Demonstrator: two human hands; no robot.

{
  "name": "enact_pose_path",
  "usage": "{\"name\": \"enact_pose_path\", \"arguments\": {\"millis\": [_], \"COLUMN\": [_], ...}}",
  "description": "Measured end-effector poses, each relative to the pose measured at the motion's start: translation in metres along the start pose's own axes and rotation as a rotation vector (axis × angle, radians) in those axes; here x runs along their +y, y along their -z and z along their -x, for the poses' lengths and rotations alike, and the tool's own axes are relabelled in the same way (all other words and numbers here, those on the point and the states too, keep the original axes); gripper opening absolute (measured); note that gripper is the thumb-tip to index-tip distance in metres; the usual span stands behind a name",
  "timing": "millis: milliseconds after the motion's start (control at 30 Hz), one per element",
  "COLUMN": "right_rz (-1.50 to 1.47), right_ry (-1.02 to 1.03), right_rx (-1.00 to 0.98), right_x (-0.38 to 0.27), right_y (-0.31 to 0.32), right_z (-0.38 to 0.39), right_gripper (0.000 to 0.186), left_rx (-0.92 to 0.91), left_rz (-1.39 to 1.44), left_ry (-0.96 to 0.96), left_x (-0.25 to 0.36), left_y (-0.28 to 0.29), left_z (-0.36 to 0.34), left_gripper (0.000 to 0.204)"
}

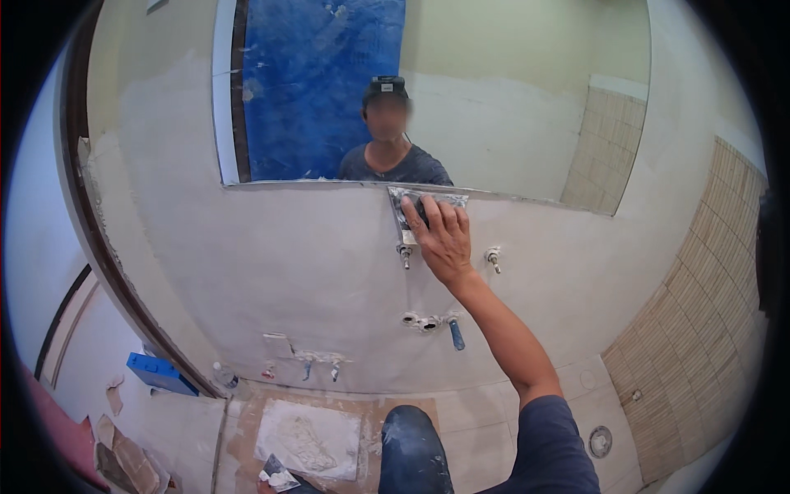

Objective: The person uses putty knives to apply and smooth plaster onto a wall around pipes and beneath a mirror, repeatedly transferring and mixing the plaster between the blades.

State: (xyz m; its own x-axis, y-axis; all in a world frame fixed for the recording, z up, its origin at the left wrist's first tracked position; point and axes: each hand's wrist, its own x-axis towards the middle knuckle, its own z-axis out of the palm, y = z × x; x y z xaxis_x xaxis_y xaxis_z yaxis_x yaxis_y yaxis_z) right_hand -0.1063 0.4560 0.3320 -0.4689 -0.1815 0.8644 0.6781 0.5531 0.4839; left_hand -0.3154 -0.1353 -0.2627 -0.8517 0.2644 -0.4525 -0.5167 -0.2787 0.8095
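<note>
One trowel [398,212] sits at 12 o'clock, just under the mirror [494,107]; right hand [447,249] on it, index apart, next three together. I judge even, flat pressure best. Left hand [264,487], 7 o'clock: fingers, cannot tell.

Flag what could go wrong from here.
The blade under the right hand sits right at the mirror's lower edge; a slip could scratch or smear it.

Moving down, it might catch the metal fitting just below.

The knee is close to the white paste and might smear it.
</note>
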Motion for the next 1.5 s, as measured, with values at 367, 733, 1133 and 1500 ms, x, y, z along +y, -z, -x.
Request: {"name": "enact_pose_path", "arguments": {"millis": [367, 733, 1133, 1500], "right_rz": [-0.109, 0.040, -0.033, -0.143], "right_ry": [0.067, 0.026, -0.035, -0.001], "right_rx": [-0.129, -0.013, -0.093, -0.161], "right_x": [0.006, 0.007, 0.020, -0.003], "right_y": [0.045, 0.002, 0.035, 0.041], "right_z": [0.011, 0.006, 0.011, 0.055], "right_gripper": [0.058, 0.059, 0.059, 0.057], "left_rx": [0.097, -0.073, -0.068, -0.036], "left_rz": [-0.039, 0.064, 0.079, 0.140], "left_ry": [-0.025, -0.139, -0.097, -0.108], "left_x": [-0.002, 0.008, 0.006, 0.008], "left_y": [-0.002, -0.006, -0.008, -0.010], "left_z": [-0.006, 0.000, 0.001, 0.002], "left_gripper": [0.037, 0.032, 0.036, 0.030]}}
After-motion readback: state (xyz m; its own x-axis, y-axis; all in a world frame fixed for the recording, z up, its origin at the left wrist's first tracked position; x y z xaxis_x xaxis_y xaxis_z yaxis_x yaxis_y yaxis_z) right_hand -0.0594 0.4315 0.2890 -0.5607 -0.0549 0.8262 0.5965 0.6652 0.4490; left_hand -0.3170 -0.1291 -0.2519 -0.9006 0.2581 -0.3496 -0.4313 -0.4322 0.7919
